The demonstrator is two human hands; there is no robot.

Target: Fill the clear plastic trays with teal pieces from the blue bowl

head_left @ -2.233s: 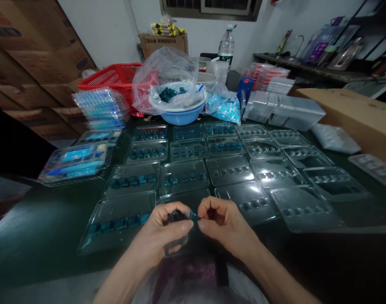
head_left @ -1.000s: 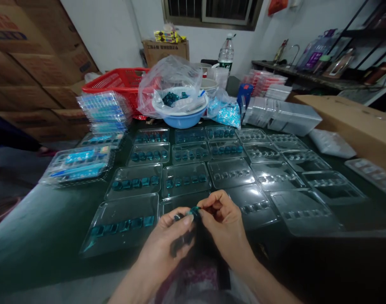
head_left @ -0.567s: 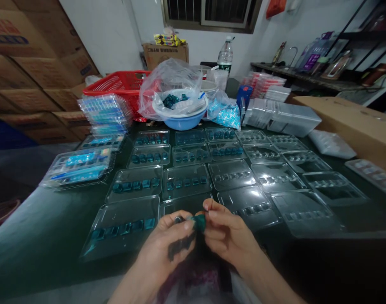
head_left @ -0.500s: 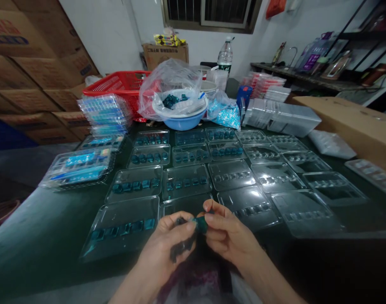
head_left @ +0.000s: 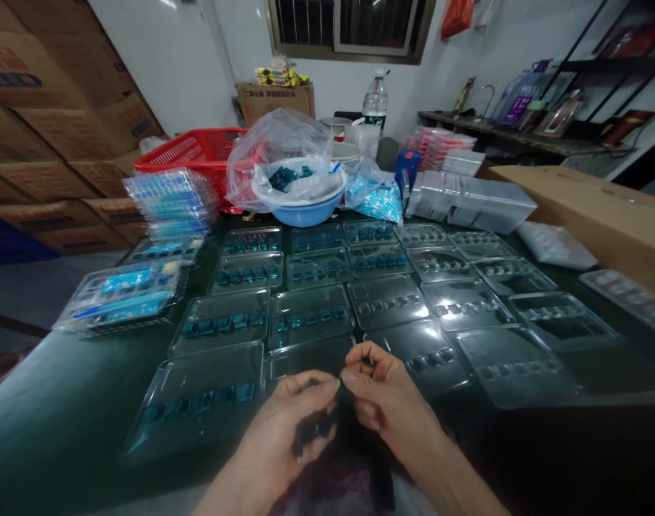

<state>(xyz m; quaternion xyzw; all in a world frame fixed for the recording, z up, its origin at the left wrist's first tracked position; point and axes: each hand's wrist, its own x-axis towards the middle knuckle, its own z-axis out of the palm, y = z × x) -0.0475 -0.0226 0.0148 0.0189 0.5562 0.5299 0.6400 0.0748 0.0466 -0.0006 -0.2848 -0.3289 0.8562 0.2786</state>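
Note:
Over the near edge of the table, my left hand (head_left: 300,416) is curled around several dark, glassy teal blocks (head_left: 312,428); their exact shape is blurred. My right hand (head_left: 381,387) meets it, thumb and fingertips pinched together against the left thumb. Whatever the right fingertips hold is too small and dark to make out. Just beyond lies a clear plastic tray (head_left: 311,352), partly hidden by the hands. To the left, another clear tray (head_left: 198,369) has a row of teal blocks (head_left: 225,396) in its slots.
Rows of clear trays (head_left: 389,297) cover the table, some with teal blocks, others without. Behind them stand a blue basin (head_left: 309,213), a red basket (head_left: 188,152) and a bag of blue-white bits (head_left: 378,201). Filled packs (head_left: 126,287) lie left; a cardboard box (head_left: 590,197) stands right.
The teal block seen between my fingertips no longer shows there. My hands stay close together, with the fingertips now meeting. The view has shifted slightly.

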